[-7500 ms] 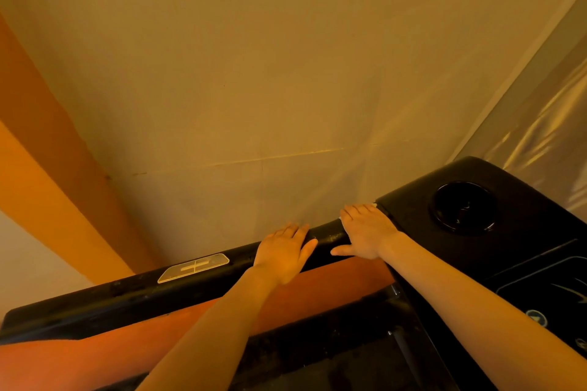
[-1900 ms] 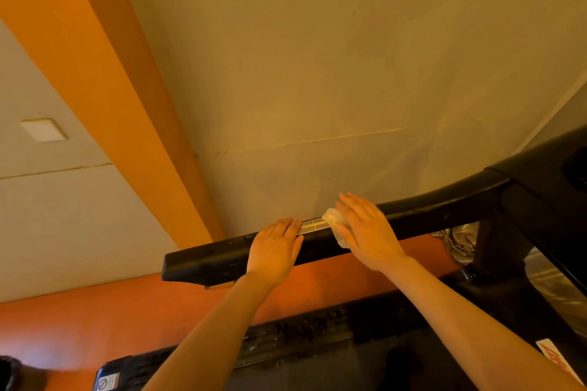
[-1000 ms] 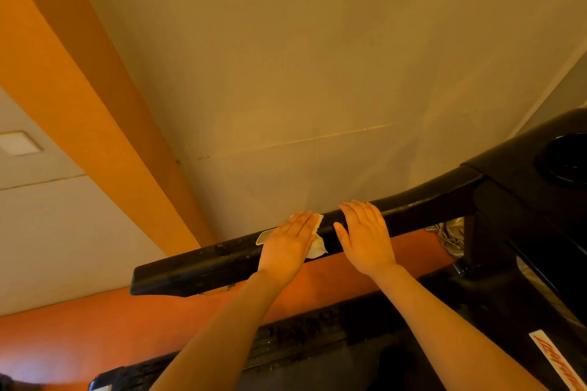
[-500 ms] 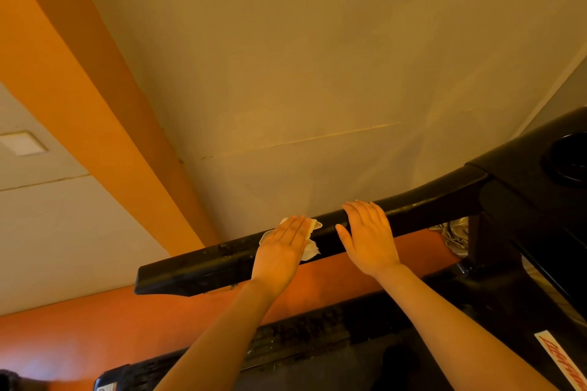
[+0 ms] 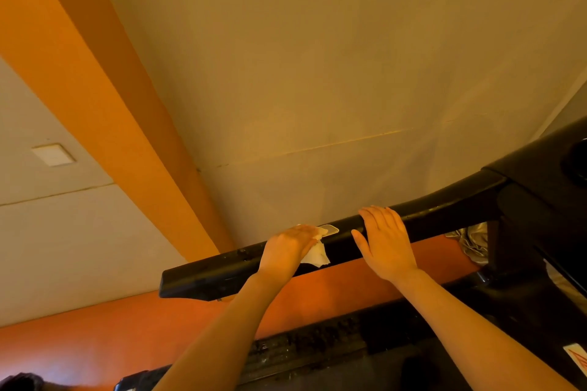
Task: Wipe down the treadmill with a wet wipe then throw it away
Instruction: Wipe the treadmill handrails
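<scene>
The treadmill's black left handrail (image 5: 444,209) runs from lower left up to the console (image 5: 540,168) at the right edge. My left hand (image 5: 286,252) lies over the rail with the white wet wipe (image 5: 316,255) under its palm and fingers; a corner of the wipe hangs below the rail. A silver sensor plate (image 5: 330,229) shows just past the fingertips. My right hand (image 5: 386,241) rests on the rail a little to the right, fingers straight over the top, thumb spread toward the wipe.
The rail's free end (image 5: 168,284) points left. Behind it stand a beige wall (image 5: 317,89) and an orange band (image 5: 79,73). The treadmill's dark side frame (image 5: 317,346) runs below my arms, with orange floor (image 5: 79,340) to the left. Crumpled silver plastic (image 5: 473,241) lies under the console.
My left hand has slid with the wipe leftward down the rail, uncovering the silver plate. The right hand stays resting on the rail. The view shifted slightly.
</scene>
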Motion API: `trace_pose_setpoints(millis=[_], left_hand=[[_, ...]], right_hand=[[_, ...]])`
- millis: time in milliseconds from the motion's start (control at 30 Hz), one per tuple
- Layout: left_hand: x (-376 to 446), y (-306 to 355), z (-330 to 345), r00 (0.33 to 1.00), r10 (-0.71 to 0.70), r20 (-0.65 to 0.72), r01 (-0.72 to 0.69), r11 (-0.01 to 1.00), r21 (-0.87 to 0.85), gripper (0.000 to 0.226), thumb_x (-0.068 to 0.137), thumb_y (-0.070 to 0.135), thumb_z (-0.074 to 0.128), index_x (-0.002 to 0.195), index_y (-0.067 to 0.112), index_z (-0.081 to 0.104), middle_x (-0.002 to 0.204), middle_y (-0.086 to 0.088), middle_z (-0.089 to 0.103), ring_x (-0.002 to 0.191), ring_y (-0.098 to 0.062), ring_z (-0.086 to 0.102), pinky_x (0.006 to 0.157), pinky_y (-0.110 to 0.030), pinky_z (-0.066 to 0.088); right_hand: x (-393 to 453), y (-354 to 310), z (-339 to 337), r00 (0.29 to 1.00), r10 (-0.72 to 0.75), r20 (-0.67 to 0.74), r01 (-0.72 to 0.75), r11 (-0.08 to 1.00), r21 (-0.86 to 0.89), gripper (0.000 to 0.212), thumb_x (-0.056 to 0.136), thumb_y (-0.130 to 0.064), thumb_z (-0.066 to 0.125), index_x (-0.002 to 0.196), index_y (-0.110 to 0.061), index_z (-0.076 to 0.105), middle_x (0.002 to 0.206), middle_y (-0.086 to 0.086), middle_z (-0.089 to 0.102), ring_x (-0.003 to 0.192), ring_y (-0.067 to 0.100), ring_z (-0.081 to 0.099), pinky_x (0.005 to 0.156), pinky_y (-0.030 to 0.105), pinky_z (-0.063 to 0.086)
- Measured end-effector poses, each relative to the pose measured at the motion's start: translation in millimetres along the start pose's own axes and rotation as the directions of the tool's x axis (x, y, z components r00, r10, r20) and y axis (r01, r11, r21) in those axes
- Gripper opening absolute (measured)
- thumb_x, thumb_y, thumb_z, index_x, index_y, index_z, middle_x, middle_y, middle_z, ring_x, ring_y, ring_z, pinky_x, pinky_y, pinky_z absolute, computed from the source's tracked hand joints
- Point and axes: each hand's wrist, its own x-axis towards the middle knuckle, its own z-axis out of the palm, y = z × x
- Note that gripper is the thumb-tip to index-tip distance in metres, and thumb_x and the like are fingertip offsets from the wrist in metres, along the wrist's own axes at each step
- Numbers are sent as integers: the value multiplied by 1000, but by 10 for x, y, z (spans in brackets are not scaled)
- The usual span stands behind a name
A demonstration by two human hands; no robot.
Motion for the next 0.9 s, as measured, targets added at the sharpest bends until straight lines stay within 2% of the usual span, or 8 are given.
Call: trace_pose_setpoints(millis=[133, 200, 267, 367, 467, 667, 800, 900], left_hand=[[-73, -20, -13, 994, 16, -107, -15, 1000, 4, 40, 102, 23, 46, 141, 11, 43, 138, -9, 50, 127, -26, 48, 106, -35, 39], [-91, -168, 42, 905, 101, -412, -108, 994, 6, 38, 104, 25, 40, 140, 17, 50, 139, -1, 55, 127, -17, 50, 105, -29, 36], [-59, -310, 21, 798, 172, -578, -175, 983, 50, 37, 104, 25, 41, 137, 20, 55, 136, 3, 59, 123, -14, 54, 104, -30, 41], [20, -439, -112, 730, 291, -619, -182, 955, 235, 34, 98, 16, 57, 132, 15, 59, 123, -7, 66, 104, -23, 68, 84, -34, 56], [33, -518, -116, 685, 312, -659, -210, 950, 231, 28, 89, 13, 71, 116, 12, 68, 100, -9, 72, 79, -24, 72, 63, -34, 60], [-41, -483, 384, 785, 238, -572, -200, 971, 128, 36, 103, 25, 47, 139, 21, 51, 136, 1, 57, 120, -13, 57, 97, -23, 46], [-67, -496, 452, 746, 210, -632, -264, 964, 8, 36, 101, 34, 47, 133, 24, 58, 135, 6, 59, 124, -10, 54, 97, -14, 36], [-54, -498, 380, 755, 232, -614, -277, 961, 21, 37, 103, 34, 42, 130, 17, 61, 134, 2, 60, 124, -13, 53, 100, -19, 36]], right_hand=[[12, -19, -9, 1000, 18, 15, -18, 1000, -1, 68, 95, -57, 21, 129, -12, 59, 128, 7, 61, 125, 25, 53, 111, 41, 34], [3, -22, -14, 999, 22, 25, -22, 1000, -13, 70, 95, -58, 19, 130, -12, 59, 130, 7, 60, 127, 24, 52, 112, 41, 33], [-6, -24, -28, 999, 26, 28, -26, 1000, -16, 72, 95, -59, 17, 130, -12, 58, 130, 7, 60, 128, 24, 51, 113, 41, 32], [-2, -24, -44, 999, 22, 26, -21, 1000, -18, 76, 96, -61, 12, 129, -12, 59, 130, 7, 60, 127, 24, 52, 112, 40, 32], [6, -31, -48, 999, 25, 41, -24, 999, -21, 76, 95, -62, 12, 131, -13, 58, 132, 6, 59, 129, 23, 50, 113, 40, 31], [7, -28, -29, 999, 32, 42, -33, 999, 1, 78, 95, -63, 10, 131, -13, 58, 132, 7, 59, 129, 24, 50, 113, 41, 32], [5, -34, -24, 999, 29, 39, -28, 999, -16, 73, 96, -61, 15, 131, -13, 58, 132, 7, 59, 128, 24, 51, 113, 41, 32], [9, -38, -19, 999, 30, 35, -29, 999, -25, 72, 96, -60, 16, 131, -12, 58, 131, 7, 60, 128, 24, 51, 113, 42, 33]])
